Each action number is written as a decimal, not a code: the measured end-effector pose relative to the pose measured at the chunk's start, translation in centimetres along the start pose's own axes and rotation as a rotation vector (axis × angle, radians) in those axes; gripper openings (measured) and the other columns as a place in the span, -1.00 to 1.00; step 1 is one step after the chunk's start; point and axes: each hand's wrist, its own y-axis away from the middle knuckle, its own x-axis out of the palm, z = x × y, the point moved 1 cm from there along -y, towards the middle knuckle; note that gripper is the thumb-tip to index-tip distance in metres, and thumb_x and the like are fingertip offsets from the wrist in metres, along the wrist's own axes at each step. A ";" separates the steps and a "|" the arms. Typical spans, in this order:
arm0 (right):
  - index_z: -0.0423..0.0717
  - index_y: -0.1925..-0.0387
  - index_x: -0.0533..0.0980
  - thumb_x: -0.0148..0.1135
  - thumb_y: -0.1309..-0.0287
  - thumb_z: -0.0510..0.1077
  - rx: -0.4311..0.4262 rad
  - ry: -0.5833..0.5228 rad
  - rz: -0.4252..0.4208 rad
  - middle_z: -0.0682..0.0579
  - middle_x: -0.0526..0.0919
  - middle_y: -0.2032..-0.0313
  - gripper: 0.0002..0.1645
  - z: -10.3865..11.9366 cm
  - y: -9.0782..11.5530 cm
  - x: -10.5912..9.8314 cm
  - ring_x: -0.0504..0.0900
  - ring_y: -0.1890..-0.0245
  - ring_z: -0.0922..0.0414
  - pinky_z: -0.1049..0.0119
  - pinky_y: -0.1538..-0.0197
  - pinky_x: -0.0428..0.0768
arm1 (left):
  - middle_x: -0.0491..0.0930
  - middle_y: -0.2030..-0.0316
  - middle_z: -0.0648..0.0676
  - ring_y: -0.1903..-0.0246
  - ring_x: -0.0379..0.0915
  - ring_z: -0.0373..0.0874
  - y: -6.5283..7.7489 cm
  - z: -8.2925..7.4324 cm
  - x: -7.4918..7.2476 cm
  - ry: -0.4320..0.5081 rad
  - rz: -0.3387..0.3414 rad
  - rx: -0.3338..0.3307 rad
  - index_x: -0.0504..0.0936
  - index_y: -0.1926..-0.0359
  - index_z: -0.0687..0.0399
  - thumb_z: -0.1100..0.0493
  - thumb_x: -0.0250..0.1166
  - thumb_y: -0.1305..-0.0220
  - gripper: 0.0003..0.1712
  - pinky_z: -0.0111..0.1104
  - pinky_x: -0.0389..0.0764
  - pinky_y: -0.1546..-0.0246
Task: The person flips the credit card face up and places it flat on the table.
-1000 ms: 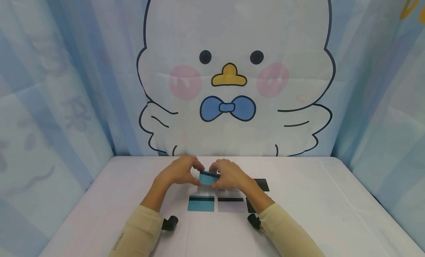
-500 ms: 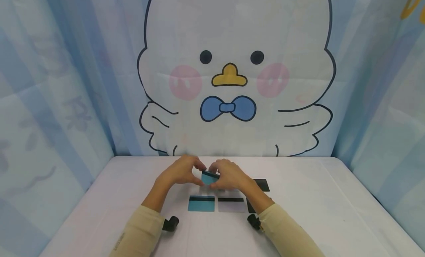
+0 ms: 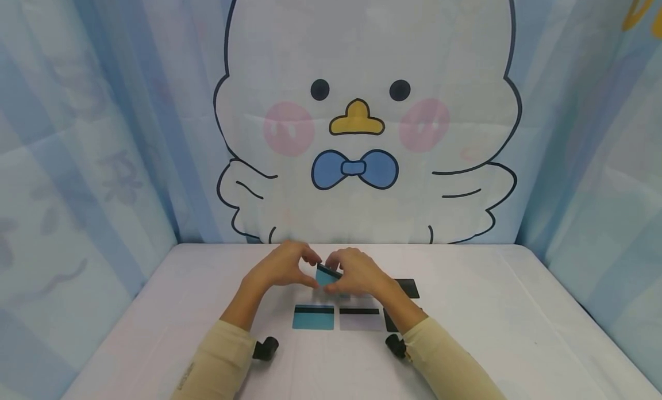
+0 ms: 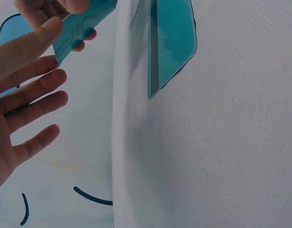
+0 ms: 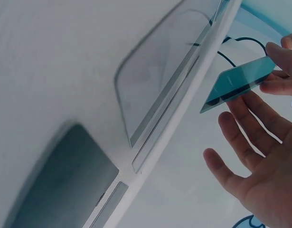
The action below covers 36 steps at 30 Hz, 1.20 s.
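Both hands hold a teal card with a dark stripe above the table, tilted with its left end higher. My left hand grips the card's left end between thumb and index finger; its other fingers are spread. From the other side, my right hand grips the card and covers its right part; several of its fingers are extended in the right wrist view. Below the hands lies a matching teal card. Beside that is a pale lavender card.
Dark cards lie to the right, one farther back and one nearer partly under the right forearm. Another pale card is mostly hidden by the right hand in the head view. A printed curtain stands behind the white table.
The held card has shifted slightly right and tilted more, its left end rising. My left hand has moved a little to the right; the right hand has barely moved. The cards on the table stay put.
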 end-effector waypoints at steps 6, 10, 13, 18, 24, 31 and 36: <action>-0.06 -0.03 0.67 0.61 0.00 0.09 0.009 -0.007 -0.012 0.07 0.74 0.15 -0.42 -0.1 0.2 -0.2 0.64 0.09 0.06 0.08 0.02 0.65 | 0.76 0.05 0.05 -0.04 0.64 0.05 0.1 0.1 -0.2 0.002 -0.010 -0.018 0.76 -0.06 0.09 -0.01 0.69 0.00 -0.41 -0.06 0.66 -0.09; -0.06 -0.04 0.65 0.61 0.00 0.09 0.010 -0.010 -0.016 0.07 0.73 0.15 -0.41 -0.1 0.3 -0.3 0.65 0.10 0.07 0.11 0.04 0.65 | 0.76 0.04 0.09 -0.06 0.64 0.10 0.0 0.2 -0.3 0.017 0.001 0.000 0.75 -0.08 0.13 0.00 0.67 -0.04 -0.41 -0.04 0.66 -0.10; -0.06 -0.04 0.63 0.61 0.00 0.09 0.012 -0.024 -0.021 0.06 0.72 0.14 -0.40 -0.1 0.3 -0.4 0.65 0.11 0.06 0.11 0.06 0.64 | 0.77 0.06 0.06 -0.07 0.64 0.11 0.0 0.2 -0.3 0.015 0.006 0.000 0.76 -0.07 0.11 0.01 0.66 -0.05 -0.43 -0.05 0.66 -0.09; -0.05 -0.06 0.60 0.60 -0.02 0.10 0.024 -0.046 -0.033 0.06 0.70 0.12 -0.39 -0.1 0.4 -0.5 0.64 0.10 0.06 0.11 0.04 0.65 | 0.78 0.06 0.06 -0.08 0.64 0.11 -0.1 0.3 -0.2 0.001 0.016 -0.006 0.76 -0.07 0.10 0.04 0.66 -0.05 -0.45 -0.04 0.66 -0.11; -0.02 -0.08 0.56 0.57 -0.05 0.08 0.021 -0.082 -0.069 0.07 0.68 0.09 -0.39 -0.4 0.4 -0.5 0.63 0.03 0.05 0.10 0.00 0.66 | 0.78 0.08 0.02 -0.07 0.66 0.06 -0.1 0.3 -0.2 -0.026 0.005 -0.011 0.77 -0.06 0.10 0.04 0.67 -0.04 -0.45 -0.05 0.66 -0.11; 0.03 -0.06 0.55 0.56 -0.06 0.04 0.014 -0.164 -0.113 0.07 0.69 0.06 -0.45 -0.5 0.4 -0.7 0.60 -0.03 0.03 0.10 -0.02 0.63 | 0.78 0.08 0.04 -0.07 0.66 0.08 -0.1 0.3 -0.1 -0.026 0.011 -0.009 0.76 -0.08 0.13 0.04 0.66 -0.05 -0.43 -0.04 0.66 -0.11; 0.02 -0.06 0.53 0.54 -0.07 0.06 -0.017 -0.211 -0.151 0.11 0.69 0.05 -0.44 -0.8 0.6 -0.8 0.62 -0.05 0.05 0.09 -0.03 0.64 | 0.79 0.08 0.06 -0.05 0.66 0.06 -0.1 0.3 0.1 -0.027 0.018 -0.019 0.76 -0.08 0.13 0.05 0.66 -0.06 -0.44 -0.04 0.67 -0.10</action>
